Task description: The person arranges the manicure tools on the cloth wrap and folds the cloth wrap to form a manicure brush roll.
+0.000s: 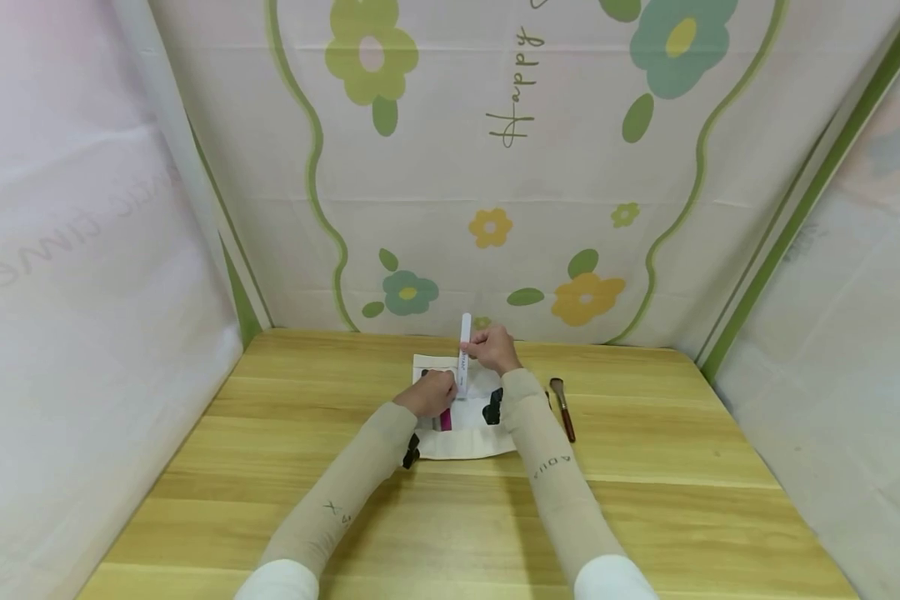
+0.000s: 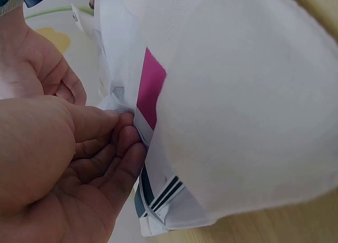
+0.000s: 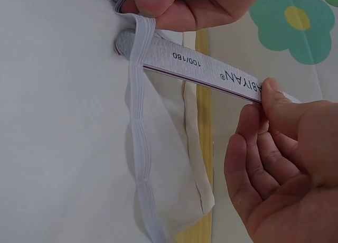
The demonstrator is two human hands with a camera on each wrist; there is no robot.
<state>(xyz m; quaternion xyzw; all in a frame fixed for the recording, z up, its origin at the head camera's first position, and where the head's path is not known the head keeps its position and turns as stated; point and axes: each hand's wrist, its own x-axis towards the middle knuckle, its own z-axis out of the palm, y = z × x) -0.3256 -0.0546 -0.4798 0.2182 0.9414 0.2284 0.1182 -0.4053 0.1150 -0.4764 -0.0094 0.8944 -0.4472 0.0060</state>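
Note:
My right hand (image 1: 497, 348) pinches a white nail file (image 3: 174, 59) marked 100/180 between thumb and fingers, near one end. The file's rounded other end passes behind a ribbed white elastic band (image 3: 139, 105) on an unfolded white fabric pouch (image 1: 468, 447). Thumb and fingertips of my left hand (image 1: 429, 394) pinch that band beside the file, lifting it a little off the cloth. Further along the band, a magenta strip (image 2: 151, 90) and a dark striped piece (image 2: 168, 193) sit beside the left fingers. In the head view the file stands nearly upright over the pouch.
A makeup brush (image 1: 563, 410) with a dark reddish handle lies right of the pouch on the wooden table (image 1: 270, 475), partly near my right sleeve. A flower-printed fabric wall (image 1: 435, 183) rises behind the table's far edge, with more fabric walls at both sides.

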